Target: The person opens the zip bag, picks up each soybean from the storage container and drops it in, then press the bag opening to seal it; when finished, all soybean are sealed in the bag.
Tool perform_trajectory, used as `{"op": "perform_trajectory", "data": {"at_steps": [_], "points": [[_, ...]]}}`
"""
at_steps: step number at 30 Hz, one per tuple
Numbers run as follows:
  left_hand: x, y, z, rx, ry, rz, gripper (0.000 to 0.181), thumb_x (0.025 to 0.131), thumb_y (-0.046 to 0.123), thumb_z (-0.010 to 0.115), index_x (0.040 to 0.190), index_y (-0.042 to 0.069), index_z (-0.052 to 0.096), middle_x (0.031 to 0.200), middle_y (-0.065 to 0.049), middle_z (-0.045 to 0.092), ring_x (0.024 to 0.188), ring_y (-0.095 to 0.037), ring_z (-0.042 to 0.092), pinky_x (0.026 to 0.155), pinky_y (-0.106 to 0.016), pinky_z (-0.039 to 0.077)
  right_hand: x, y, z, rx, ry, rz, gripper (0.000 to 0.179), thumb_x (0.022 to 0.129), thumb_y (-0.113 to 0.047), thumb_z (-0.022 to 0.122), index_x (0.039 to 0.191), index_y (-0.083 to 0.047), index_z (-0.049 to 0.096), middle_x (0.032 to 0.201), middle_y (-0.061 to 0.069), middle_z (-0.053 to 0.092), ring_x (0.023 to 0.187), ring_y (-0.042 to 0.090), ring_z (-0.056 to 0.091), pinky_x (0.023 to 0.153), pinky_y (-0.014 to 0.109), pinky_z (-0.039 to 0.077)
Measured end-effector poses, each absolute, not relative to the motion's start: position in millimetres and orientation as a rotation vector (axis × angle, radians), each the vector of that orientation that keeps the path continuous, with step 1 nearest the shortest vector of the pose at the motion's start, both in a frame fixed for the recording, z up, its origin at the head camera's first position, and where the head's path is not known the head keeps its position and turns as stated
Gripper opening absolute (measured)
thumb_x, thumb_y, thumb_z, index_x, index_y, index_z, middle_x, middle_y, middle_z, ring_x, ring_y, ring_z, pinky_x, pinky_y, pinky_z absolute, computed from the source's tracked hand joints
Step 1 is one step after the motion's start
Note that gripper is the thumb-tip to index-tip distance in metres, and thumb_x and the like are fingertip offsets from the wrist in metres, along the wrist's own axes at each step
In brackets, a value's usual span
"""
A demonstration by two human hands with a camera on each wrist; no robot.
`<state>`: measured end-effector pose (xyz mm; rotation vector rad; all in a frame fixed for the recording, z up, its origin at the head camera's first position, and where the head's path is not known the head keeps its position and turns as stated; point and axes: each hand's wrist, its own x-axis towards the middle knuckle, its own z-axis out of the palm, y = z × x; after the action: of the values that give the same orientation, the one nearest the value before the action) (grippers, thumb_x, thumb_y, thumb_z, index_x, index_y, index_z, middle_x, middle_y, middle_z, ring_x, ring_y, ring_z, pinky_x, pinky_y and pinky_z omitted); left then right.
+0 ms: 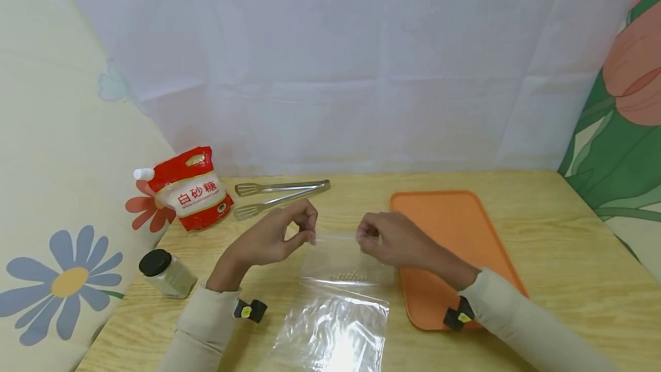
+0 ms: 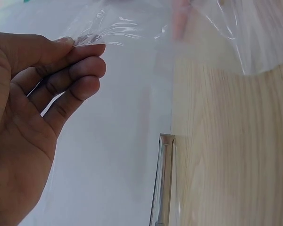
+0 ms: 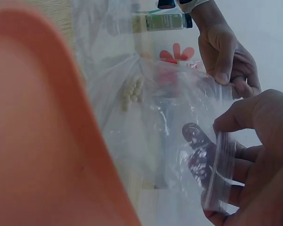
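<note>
A clear zip-top plastic bag (image 1: 330,254) is held up over the table, with several small pale round pieces (image 3: 132,94), like beans, at its bottom. My left hand (image 1: 279,235) pinches one top corner between thumb and forefinger, the other fingers loosely bent in the left wrist view. Farther along the zip edge, my right hand (image 1: 395,240) grips the bag; in the right wrist view its thumb (image 3: 236,117) is on the near side, and fingers show through the film. Another clear plastic sheet or bag (image 1: 335,326) lies flat on the table nearer me.
An orange tray (image 1: 454,223) lies under the right forearm. Metal tongs (image 1: 281,194) lie behind the left hand. At the left stand a red-and-white sugar pouch (image 1: 193,191) with a white cap and a black-lidded jar (image 1: 167,273). A white cloth (image 1: 330,73) hangs behind the table.
</note>
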<state>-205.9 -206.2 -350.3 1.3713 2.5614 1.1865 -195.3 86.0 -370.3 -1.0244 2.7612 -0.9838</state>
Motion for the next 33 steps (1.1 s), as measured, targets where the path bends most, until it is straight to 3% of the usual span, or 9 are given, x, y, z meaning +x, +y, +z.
{"op": "perform_trajectory", "data": {"at_steps": [5, 14, 18, 27, 33], "points": [[-206.7, -207.8, -349.5, 1.379, 2.562, 1.181, 0.024, 0.096, -0.001, 0.065, 0.101, 0.017, 0.051, 0.088, 0.007, 0.064, 0.084, -0.011, 0.067, 0.082, -0.035, 0.051, -192.2, 104.8, -373.8, -0.87, 2.668, -1.065, 0.009, 0.1, -0.023, 0.056, 0.102, -0.019, 0.064, 0.087, -0.013, 0.067, 0.076, 0.005, 0.064, 0.064, 0.031, 0.053], [-207.2, -209.7, -348.8, 1.376, 2.562, 1.203, 0.023, 0.095, -0.001, 0.067, 0.101, 0.015, 0.052, 0.089, 0.005, 0.062, 0.083, -0.012, 0.067, 0.082, -0.034, 0.052, -192.7, 131.9, -380.6, -0.889, 2.691, -1.086, 0.005, 0.101, -0.021, 0.061, 0.098, -0.02, 0.064, 0.085, -0.013, 0.065, 0.078, 0.008, 0.061, 0.066, 0.03, 0.05], [-207.0, -210.7, -349.7, 1.384, 2.575, 1.195, 0.024, 0.094, -0.002, 0.067, 0.101, 0.015, 0.052, 0.089, 0.005, 0.062, 0.084, -0.012, 0.067, 0.082, -0.034, 0.052, -192.2, 137.6, -380.4, -0.855, 2.681, -1.075, 0.005, 0.102, -0.025, 0.063, 0.098, -0.021, 0.064, 0.085, -0.01, 0.067, 0.08, 0.011, 0.063, 0.067, 0.031, 0.05], [-211.7, -216.3, -356.6, 1.351, 2.574, 1.204, 0.023, 0.095, 0.0, 0.068, 0.1, 0.015, 0.051, 0.087, 0.006, 0.061, 0.082, -0.012, 0.068, 0.081, -0.033, 0.051, -195.8, 138.9, -376.4, -0.752, 2.784, -0.954, 0.025, 0.097, -0.044, 0.065, 0.087, -0.021, 0.063, 0.075, -0.008, 0.064, 0.061, 0.01, 0.056, 0.054, 0.029, 0.046], [-221.6, -218.3, -373.4, 1.251, 2.588, 1.254, 0.021, 0.096, -0.001, 0.065, 0.105, 0.013, 0.052, 0.083, -0.001, 0.067, 0.077, -0.015, 0.068, 0.077, -0.033, 0.052, -212.7, 135.0, -380.5, -0.757, 2.865, -0.916, 0.023, 0.097, -0.044, 0.066, 0.086, -0.023, 0.064, 0.072, -0.01, 0.061, 0.057, 0.01, 0.051, 0.054, 0.03, 0.043]]}}
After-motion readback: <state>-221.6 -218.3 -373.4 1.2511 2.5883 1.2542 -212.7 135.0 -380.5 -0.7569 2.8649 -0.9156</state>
